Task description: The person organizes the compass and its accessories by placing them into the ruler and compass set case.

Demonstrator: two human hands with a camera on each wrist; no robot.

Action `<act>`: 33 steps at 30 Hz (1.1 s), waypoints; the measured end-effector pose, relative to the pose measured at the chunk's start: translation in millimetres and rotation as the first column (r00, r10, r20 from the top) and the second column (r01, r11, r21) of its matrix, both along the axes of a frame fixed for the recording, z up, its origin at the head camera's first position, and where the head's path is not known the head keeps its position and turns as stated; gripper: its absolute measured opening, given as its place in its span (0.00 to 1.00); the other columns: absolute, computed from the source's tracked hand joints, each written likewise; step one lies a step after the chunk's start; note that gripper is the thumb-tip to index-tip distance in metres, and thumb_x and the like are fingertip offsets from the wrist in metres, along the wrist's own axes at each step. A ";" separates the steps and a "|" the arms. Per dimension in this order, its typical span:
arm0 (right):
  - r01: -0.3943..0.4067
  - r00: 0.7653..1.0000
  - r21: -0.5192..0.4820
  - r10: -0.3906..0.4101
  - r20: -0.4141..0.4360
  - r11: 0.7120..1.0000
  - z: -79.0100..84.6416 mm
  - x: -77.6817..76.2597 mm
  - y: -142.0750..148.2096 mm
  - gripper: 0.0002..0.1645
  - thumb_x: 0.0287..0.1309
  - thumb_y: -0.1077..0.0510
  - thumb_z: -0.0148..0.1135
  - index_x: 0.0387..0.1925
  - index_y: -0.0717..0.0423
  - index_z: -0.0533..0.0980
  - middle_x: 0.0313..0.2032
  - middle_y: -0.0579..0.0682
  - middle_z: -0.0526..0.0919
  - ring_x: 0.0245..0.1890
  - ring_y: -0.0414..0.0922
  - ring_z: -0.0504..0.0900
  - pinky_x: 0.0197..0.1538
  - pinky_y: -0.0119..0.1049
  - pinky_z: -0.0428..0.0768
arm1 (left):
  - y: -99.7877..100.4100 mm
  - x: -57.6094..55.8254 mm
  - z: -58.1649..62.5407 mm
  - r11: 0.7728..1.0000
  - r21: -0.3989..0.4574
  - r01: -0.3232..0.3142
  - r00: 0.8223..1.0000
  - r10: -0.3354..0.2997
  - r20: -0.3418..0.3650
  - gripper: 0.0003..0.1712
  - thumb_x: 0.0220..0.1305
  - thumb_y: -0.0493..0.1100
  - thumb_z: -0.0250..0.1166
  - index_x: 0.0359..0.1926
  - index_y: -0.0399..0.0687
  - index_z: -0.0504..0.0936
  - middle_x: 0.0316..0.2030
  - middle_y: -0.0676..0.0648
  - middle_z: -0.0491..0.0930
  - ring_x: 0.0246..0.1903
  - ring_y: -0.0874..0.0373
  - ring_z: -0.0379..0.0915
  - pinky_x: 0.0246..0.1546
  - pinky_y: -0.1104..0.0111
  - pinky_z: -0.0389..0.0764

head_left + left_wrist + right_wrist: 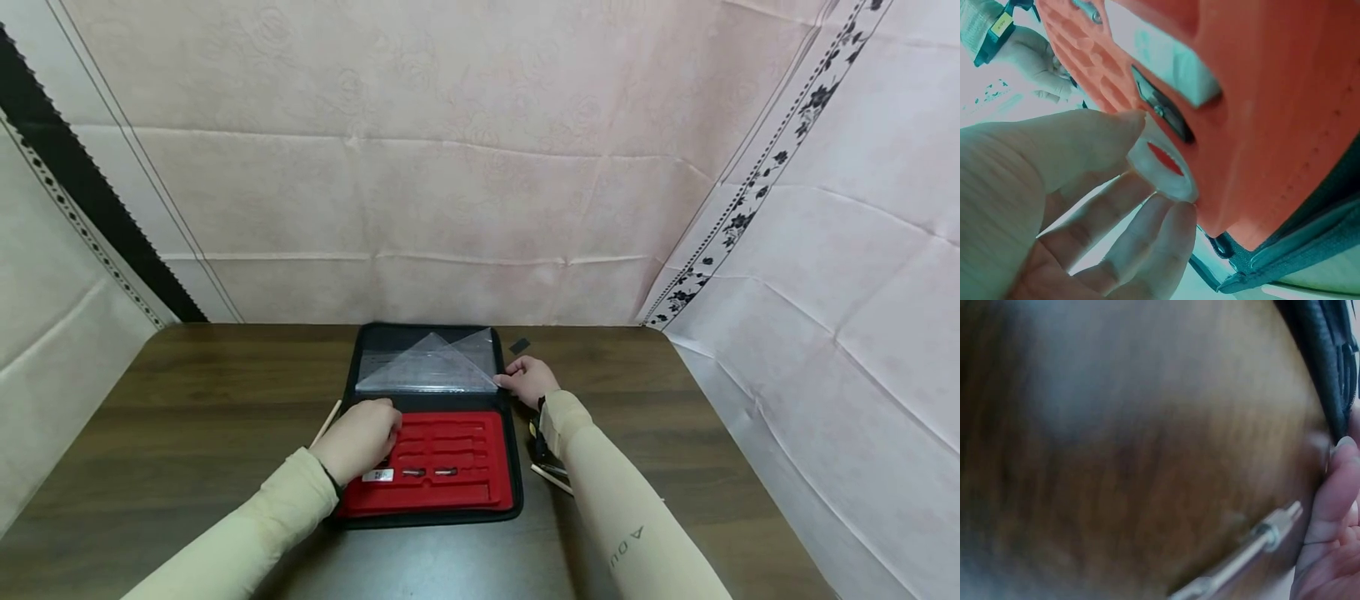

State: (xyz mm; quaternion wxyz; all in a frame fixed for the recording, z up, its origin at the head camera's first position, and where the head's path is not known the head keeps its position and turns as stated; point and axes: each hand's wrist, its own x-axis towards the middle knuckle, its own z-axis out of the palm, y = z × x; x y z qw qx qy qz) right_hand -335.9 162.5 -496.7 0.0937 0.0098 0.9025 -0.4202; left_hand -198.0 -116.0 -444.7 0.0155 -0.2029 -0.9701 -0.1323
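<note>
A black zip case lies spread on the table, with a red moulded tray in its near half. Over that tray's left side, my left hand pinches a pale ring-shaped piece between thumb and fingers. Beside it in the tray sit a white eraser and a dark sharpener. Clear set squares overlap in the case's far half. At their right corner my right hand pinches the tip of a set square; the right wrist view shows little of this grip.
Two small metal parts lie in the tray. A thin wooden stick is left of the case. Right of it are another stick, a metal rod-like tool and a small dark piece. Cloth hangs behind the table.
</note>
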 end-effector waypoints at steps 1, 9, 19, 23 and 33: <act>0.001 1.000 -0.002 -0.001 0.003 1.000 0.3 0.3 0.0 0.19 0.55 0.49 0.70 0.41 0.57 0.75 0.32 0.52 0.78 0.31 0.46 0.79 0.34 0.38 0.75 | 0.1 0.3 0.0 1.000 0.001 0.001 1.000 -0.001 -0.001 0.03 0.55 0.32 0.68 0.29 0.42 0.85 0.23 0.50 0.75 0.25 0.59 0.71 0.32 0.64 0.78; -0.012 1.000 -0.018 0.013 0.010 1.000 1.3 0.4 -0.5 0.19 0.55 0.49 0.70 0.40 0.57 0.75 0.31 0.52 0.78 0.30 0.46 0.79 0.33 0.38 0.75 | -0.7 -0.1 -0.3 1.000 -0.004 -0.025 0.999 0.025 0.026 0.03 0.54 0.32 0.70 0.31 0.42 0.87 0.26 0.49 0.77 0.27 0.58 0.73 0.35 0.65 0.79; -0.022 1.000 -0.010 0.022 0.002 1.000 -3.7 0.5 2.3 0.19 0.56 0.49 0.70 0.40 0.57 0.75 0.31 0.52 0.78 0.30 0.46 0.78 0.33 0.38 0.74 | 2.5 0.5 -2.0 0.999 -0.037 0.006 1.000 -0.006 0.004 0.10 0.55 0.30 0.67 0.21 0.46 0.82 0.19 0.51 0.70 0.21 0.60 0.67 0.26 0.67 0.74; -0.017 1.000 -0.007 0.018 0.009 1.000 -8.3 -0.5 5.3 0.19 0.55 0.49 0.70 0.40 0.57 0.75 0.30 0.52 0.78 0.30 0.46 0.78 0.33 0.37 0.74 | 3.3 2.0 -4.9 0.997 -0.059 0.041 0.999 -0.042 -0.031 0.13 0.54 0.28 0.67 0.18 0.46 0.81 0.18 0.50 0.68 0.18 0.60 0.65 0.22 0.68 0.72; -0.022 1.000 -0.001 0.022 -0.015 1.000 -5.1 -0.6 2.7 0.20 0.54 0.48 0.71 0.40 0.57 0.75 0.31 0.52 0.78 0.30 0.46 0.78 0.33 0.38 0.75 | -4.2 4.1 -7.3 0.999 -0.038 0.009 0.999 -0.010 -0.041 0.05 0.53 0.35 0.70 0.32 0.43 0.85 0.25 0.50 0.73 0.26 0.58 0.68 0.30 0.67 0.75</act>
